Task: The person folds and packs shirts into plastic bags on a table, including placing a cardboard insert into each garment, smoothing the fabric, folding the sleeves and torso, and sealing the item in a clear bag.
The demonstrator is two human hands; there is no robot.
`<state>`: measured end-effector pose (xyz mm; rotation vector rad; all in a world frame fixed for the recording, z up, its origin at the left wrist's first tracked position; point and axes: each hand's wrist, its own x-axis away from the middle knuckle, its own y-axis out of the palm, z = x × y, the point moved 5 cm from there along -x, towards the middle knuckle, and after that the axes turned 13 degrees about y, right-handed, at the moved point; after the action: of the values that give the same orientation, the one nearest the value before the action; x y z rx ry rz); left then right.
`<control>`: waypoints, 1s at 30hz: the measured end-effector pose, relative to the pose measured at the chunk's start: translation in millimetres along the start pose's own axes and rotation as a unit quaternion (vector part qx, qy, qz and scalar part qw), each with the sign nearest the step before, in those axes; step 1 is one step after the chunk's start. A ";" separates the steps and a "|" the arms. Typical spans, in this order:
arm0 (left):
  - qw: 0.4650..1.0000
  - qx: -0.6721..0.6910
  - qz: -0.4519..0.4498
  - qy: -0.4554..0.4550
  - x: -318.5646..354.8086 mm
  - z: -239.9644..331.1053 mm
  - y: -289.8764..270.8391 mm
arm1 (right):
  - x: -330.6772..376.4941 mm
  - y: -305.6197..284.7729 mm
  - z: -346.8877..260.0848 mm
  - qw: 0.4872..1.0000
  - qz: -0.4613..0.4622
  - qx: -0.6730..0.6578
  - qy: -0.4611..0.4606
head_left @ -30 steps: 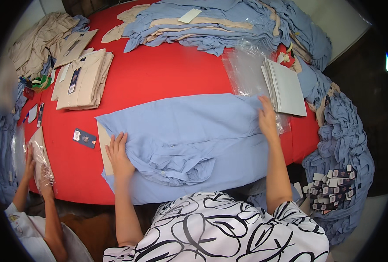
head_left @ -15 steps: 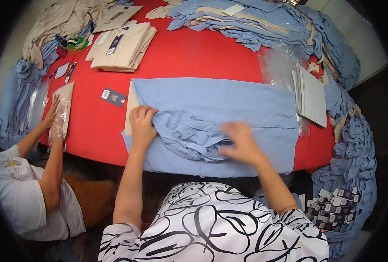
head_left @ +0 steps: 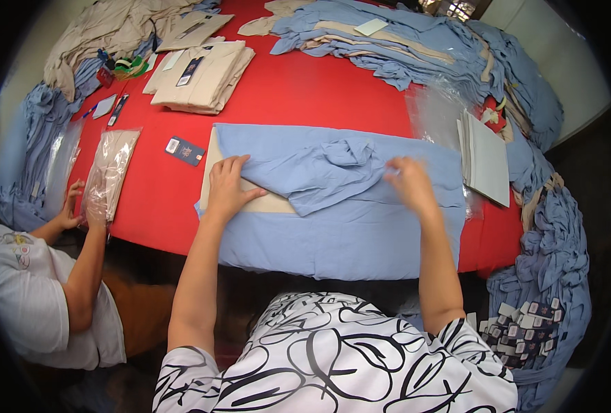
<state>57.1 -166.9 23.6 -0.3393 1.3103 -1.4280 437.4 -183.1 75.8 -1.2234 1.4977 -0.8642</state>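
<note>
Clear bag point(head_left: 109, 172) apparently holds beige folded cloth.

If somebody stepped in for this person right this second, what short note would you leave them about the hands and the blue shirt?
Left hand: flat, palm down, pressing the blue shirt and the beige card under it near the left edge.
Right hand: on the shirt's right part, fingers at the cloth; a grip cannot be told.
The shirt lies spread on the red table, its lower edge hanging over the near side.
Done: a sleeve is folded across the middle, bunched.
Left: the sides and bottom are not folded. A clear bag lies to the right.
</note>
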 end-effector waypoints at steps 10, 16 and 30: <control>0.988 0.129 -0.083 -0.024 1.5 -30.9 11.8 | 141.3 88.5 -184.7 0.858 -0.337 -0.131 -0.365; 0.762 0.536 -0.160 -0.326 -6.5 -72.5 -9.8 | -99.4 62.3 -142.6 0.970 -0.048 -0.234 -0.050; 0.988 -0.105 -0.039 -0.104 -20.1 -7.7 10.5 | 182.3 9.9 62.8 0.988 -0.046 -0.077 0.130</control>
<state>63.3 -143.9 21.1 -0.6691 1.2887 -1.2818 492.7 -354.0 5.1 -1.3400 1.7536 -1.0147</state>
